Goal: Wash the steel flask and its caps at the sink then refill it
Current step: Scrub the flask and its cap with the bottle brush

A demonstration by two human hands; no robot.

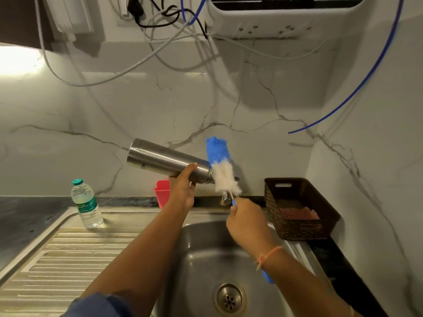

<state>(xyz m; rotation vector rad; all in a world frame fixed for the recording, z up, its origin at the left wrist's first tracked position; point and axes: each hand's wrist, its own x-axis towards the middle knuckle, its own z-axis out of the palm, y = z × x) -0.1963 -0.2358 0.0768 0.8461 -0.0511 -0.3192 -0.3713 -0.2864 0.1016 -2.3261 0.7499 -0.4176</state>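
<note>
Flask: the steel flask (164, 160) is held in the air over the back rim of the sink (201, 243), in front of the marble wall. It is tilted, base up to the left, mouth down to the right.
Left hand: the left hand (182, 191) grips the flask near its mouth end from below. The thumb lies on the near side and the fingers curl round the far side, out of view.
Brush: the bottle brush (223, 168) stands steeply across the flask's mouth. Its white bristles touch the mouth, and its blue tip is higher, near the wall.
Right hand: the right hand (248, 221) is closed round the brush's thin handle just below the bristles. The handle's blue end juts out past the wrist. Each finger's lie cannot be told.
Room below: both hands are well above the basin floor and the drain (229, 298).
Back edge: the tap (226, 199) is just behind the right hand, and the red cup (162, 193) is just behind the left wrist.
Left side: the ribbed drainboard (68, 259) carries a plastic water bottle (87, 205) upright near its back edge, well apart from the flask.
Right side: a brown woven basket (271, 202) sits just beside the basin's right rim, near the right hand.
Overhead: a blue tube (366, 76) and grey cables hang from the purifier (274, 19), well above the flask.
</note>
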